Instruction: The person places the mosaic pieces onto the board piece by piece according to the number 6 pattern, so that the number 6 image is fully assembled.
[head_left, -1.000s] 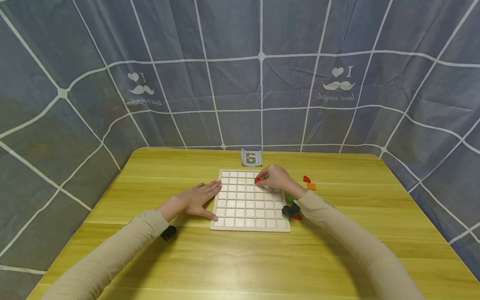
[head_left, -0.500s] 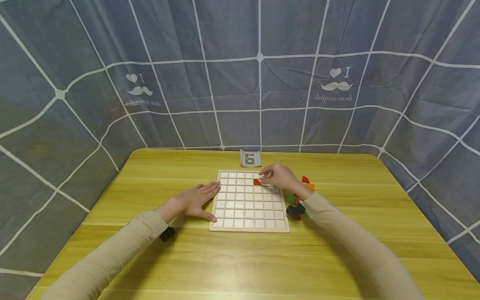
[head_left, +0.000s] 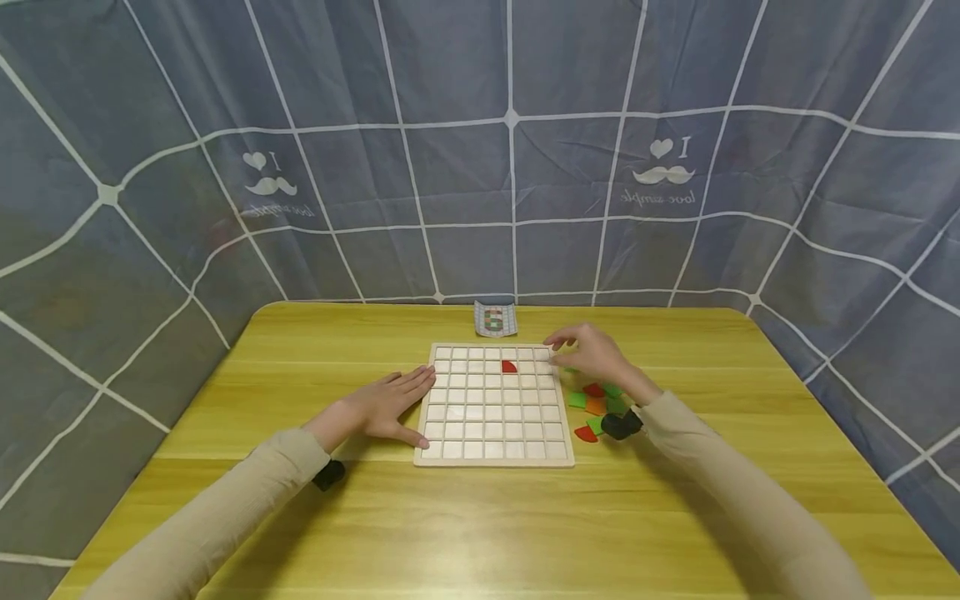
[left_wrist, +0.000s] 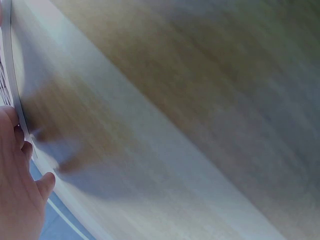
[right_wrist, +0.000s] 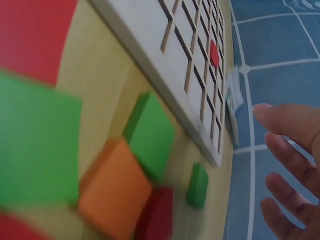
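Head view: a red piece (head_left: 509, 366) lies in a cell in the second row of the grid board (head_left: 491, 454)
Change: half a second ago the right hand (head_left: 596, 353) was on this piece; now it has let go and moved to the right, so the piece is placed
Right hand: fingers relaxed, holding nothing, above loose coloured pieces (head_left: 596, 406)
Left hand: (head_left: 386, 402) flat on the surface (head_left: 480, 517), touching the left edge of the board
Card: (head_left: 495, 318) behind the board

My left hand (head_left: 390, 406) flat beside the grid board (head_left: 492, 454), red piece (head_left: 509, 366) in a cell, right hand (head_left: 592, 354) empty above loose coloured pieces (head_left: 596, 403), card (head_left: 495, 319) behind
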